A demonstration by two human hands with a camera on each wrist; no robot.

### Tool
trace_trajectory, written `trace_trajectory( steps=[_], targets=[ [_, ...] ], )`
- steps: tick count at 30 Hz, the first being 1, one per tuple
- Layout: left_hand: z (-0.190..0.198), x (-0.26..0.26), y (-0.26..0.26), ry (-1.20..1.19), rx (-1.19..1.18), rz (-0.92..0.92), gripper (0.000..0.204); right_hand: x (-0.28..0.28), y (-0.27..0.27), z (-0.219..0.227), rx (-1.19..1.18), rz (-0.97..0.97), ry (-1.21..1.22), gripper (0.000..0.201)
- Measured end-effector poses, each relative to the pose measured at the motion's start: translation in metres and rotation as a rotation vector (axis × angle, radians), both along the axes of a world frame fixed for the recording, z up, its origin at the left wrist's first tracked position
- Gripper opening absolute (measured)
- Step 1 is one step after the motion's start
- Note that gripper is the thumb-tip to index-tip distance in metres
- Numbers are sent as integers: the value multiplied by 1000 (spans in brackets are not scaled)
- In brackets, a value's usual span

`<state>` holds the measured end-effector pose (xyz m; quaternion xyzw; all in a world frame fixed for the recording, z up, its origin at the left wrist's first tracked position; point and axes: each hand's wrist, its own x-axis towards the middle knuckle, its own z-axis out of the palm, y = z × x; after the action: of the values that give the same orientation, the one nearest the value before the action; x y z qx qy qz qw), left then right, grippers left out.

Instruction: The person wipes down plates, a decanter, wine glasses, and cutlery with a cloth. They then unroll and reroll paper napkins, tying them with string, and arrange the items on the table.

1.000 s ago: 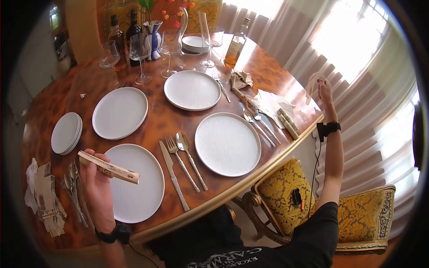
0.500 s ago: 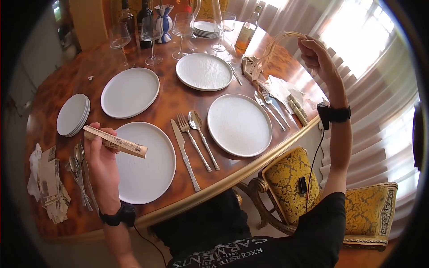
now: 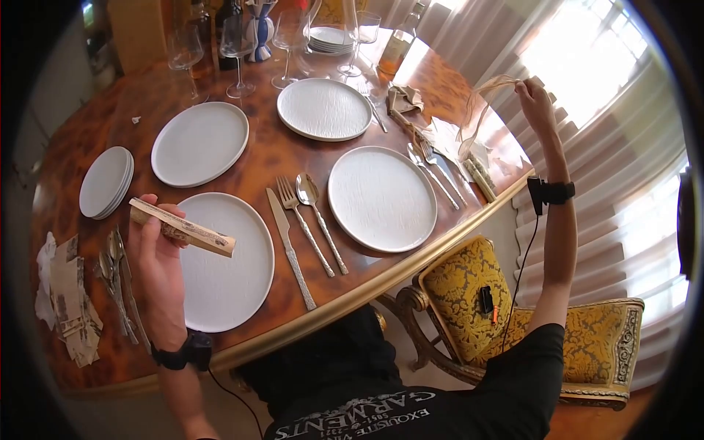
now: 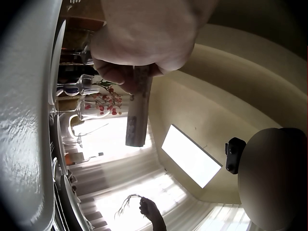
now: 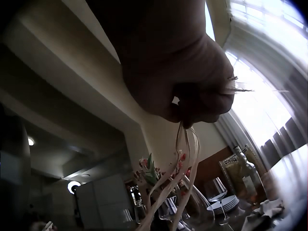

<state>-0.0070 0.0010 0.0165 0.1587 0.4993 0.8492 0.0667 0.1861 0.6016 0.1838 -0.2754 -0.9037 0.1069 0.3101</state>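
Observation:
My left hand (image 3: pixel 160 271) grips a rolled paper napkin (image 3: pixel 198 233) with dark print, holding it over the left part of the nearest white plate (image 3: pixel 238 293). In the left wrist view the roll (image 4: pixel 138 115) sticks out past the fingers. Out at the far right, my raised right hand (image 3: pixel 539 106) pinches a bunch of pale raffia strands (image 3: pixel 480 103). They arch to the left and droop over the table's right end. The right wrist view shows the strands (image 5: pixel 185 178) hanging from between thumb and fingers.
Cutlery lies beside the plates, including a knife (image 3: pixel 291 249). Printed napkins (image 3: pixel 73 301) lie at left, a stack of small plates (image 3: pixel 106 183) above them. Wine glasses (image 3: pixel 238 55) and a bottle (image 3: pixel 396 51) stand at the back. A yellow chair (image 3: pixel 469 301) is at the table's edge.
My right hand has lifted the raffia, swung it nearer, then moved back out to the right, the strands spreading into an arch. My left hand keeps holding the rolled napkin.

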Motion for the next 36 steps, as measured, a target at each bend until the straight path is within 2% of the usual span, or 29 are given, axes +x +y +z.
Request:
trace_trajectory(
  steps=[1,5,7,9,11,14,17,19,21,23,25,27,28,30,31,32,33,36],
  targets=[
    [-1,-1,0,2,-9,-3,32,-3,13,-5,381,-134,33,37],
    [-1,-1,-1,19,-11,-9,31,-19,2,-19,251,-220,199,32],
    [2,2,0,33,-21,1,31,-23,0,-52,276,-120,118,32],
    [6,4,1,50,-35,12,30,-21,-7,-97,233,-28,-75,30],
    [8,6,2,53,-79,2,30,-15,-4,-137,170,-73,-315,27],
    [5,4,4,29,-93,-17,29,-1,-4,-167,166,-92,-358,26],
    [1,2,5,32,-85,-30,29,13,1,-176,157,-100,-456,28],
    [4,3,6,32,-81,-30,29,20,-4,-175,115,10,-488,28],
    [3,6,7,27,-78,-31,29,25,-28,-161,43,-50,-562,29],
    [2,6,7,30,-95,-52,30,34,-45,-160,225,-66,-564,29],
    [6,11,10,73,-116,-45,30,33,-92,-146,229,-79,-463,36],
    [13,21,17,121,-139,-37,30,31,-168,-123,-9,211,-277,41],
    [15,28,21,171,-198,-83,30,33,-207,-119,-44,402,-170,38],
    [20,46,36,243,-265,-189,31,39,-283,-108,-300,715,-149,40],
    [25,57,40,228,-279,-319,34,38,-315,-114,-287,802,-125,47],
    [28,70,48,247,-293,-374,35,37,-338,-119,-416,897,-188,52],
    [31,80,55,265,-307,-427,37,31,-357,-133,-433,984,-91,56],
    [37,91,57,532,-490,-377,39,15,-386,-150,-540,922,-22,45]
  ],
)
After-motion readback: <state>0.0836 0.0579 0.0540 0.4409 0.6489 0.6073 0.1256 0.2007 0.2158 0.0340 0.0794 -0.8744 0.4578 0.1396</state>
